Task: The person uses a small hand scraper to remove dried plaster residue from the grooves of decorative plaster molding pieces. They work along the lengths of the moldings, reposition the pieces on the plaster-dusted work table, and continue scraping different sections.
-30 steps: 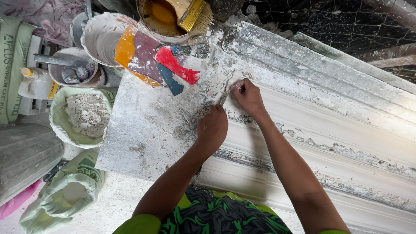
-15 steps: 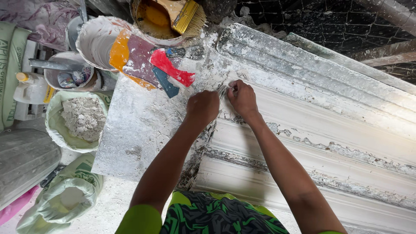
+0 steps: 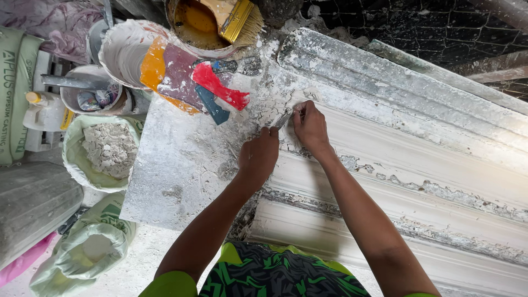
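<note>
I'm over the long white moulding (image 3: pixel 418 165), scraping its crusted upper end, I judge; next comes a steady draw along the groove. The dusty board (image 3: pixel 181 165) lies alongside, bucket (image 3: pixel 190 25) and brush (image 3: pixel 236 19) beyond, plaster scrapers (image 3: pixel 214 91) close by. My right hand (image 3: pixel 311 127) pinches the small metal blade (image 3: pixel 283 119); my left hand (image 3: pixel 258 157), curled shut, steadies its tip.

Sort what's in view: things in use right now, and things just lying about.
In use: left hand, right hand, small blade, white moulding.
Lying about: brush, red scraper, plaster bowl, green sack.
</note>
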